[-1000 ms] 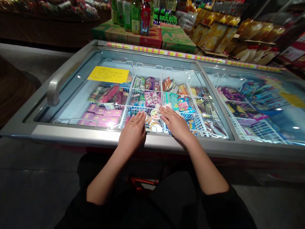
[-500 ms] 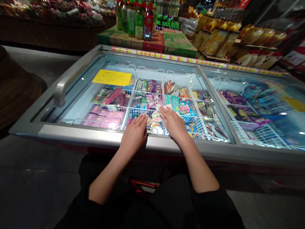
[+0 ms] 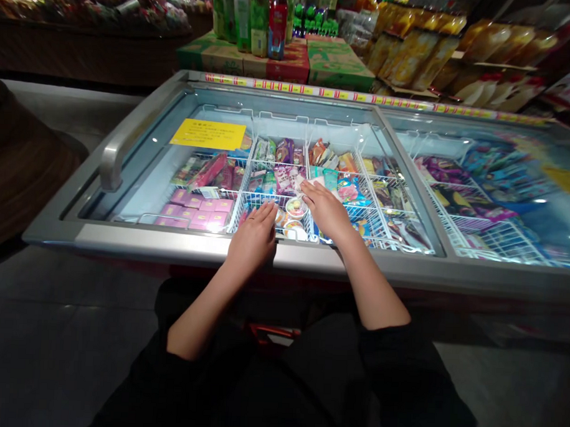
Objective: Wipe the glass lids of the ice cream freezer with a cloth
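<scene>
My left hand (image 3: 255, 234) lies flat on the freezer's front rim and glass, fingers stretched forward and together, with a ring on one finger. Nothing shows in it. My right hand (image 3: 327, 209) is pressed on the sliding glass lid with a pale cloth (image 3: 318, 179) under its fingers; only the cloth's edges show. The chest freezer (image 3: 162, 239) is closed under both hands. Through the glass, beneath and between the hands, I see white wire baskets with round ice cream cups (image 3: 295, 207), wrapped ice creams (image 3: 286, 178) and a blue packet (image 3: 351, 191).
A yellow notice (image 3: 208, 134) is on the left of the glass, near a grey handle (image 3: 113, 164). Pink boxes (image 3: 198, 212) lie inside at the left. Behind the freezer stand bottles (image 3: 258, 26) on cartons (image 3: 337, 59) and jars (image 3: 412, 56). A dark round object (image 3: 25, 167) is at the far left.
The view has tipped slightly, so the freezer sits higher in the picture. My right hand has slid a little forward on the glass with the cloth; the left hand stays on the rim.
</scene>
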### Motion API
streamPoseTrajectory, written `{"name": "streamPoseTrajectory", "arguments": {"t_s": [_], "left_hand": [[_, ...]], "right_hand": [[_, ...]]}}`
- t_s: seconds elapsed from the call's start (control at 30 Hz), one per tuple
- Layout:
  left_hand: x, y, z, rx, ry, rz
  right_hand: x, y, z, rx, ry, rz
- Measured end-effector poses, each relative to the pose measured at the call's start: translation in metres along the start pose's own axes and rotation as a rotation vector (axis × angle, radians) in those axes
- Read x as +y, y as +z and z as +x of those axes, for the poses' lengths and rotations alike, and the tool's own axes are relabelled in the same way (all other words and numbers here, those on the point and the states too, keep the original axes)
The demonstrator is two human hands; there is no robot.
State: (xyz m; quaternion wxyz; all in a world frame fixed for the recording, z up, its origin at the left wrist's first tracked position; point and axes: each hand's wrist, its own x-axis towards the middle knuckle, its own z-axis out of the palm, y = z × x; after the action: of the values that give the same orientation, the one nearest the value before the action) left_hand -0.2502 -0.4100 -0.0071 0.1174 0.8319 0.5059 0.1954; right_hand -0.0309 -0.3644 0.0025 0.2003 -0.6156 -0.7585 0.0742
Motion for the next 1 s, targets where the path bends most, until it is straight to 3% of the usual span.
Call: {"name": "streamPoseTrajectory", "arguments": {"t_s": [0.2,0.33,0.5,0.6,0.77,1.0], "left_hand": [[-0.001,-0.007,0.009,-0.076,-0.018,-0.057],[-0.001,-0.008,0.019,-0.107,0.003,-0.036],[-0.005,-0.007,0.042,-0.105,0.023,0.016],[-0.010,-0.007,0.062,-0.083,0.043,0.041],[-0.019,-0.011,0.103,-0.068,0.064,0.097],[-0.022,-0.005,0.147,-0.079,0.092,0.169]], "right_hand": [[-0.011,-0.002,-0.031,-0.053,-0.023,0.041],[-0.010,0.003,-0.004,-0.109,-0.068,0.078],[0.009,-0.005,0.023,-0.083,0.020,0.019],[0.012,-0.008,0.005,-0.051,0.056,-0.037],[-0.006,-0.003,-0.020,-0.070,0.017,-0.064],[-0.009,0.001,0.027,-0.101,0.040,-0.027]]}}
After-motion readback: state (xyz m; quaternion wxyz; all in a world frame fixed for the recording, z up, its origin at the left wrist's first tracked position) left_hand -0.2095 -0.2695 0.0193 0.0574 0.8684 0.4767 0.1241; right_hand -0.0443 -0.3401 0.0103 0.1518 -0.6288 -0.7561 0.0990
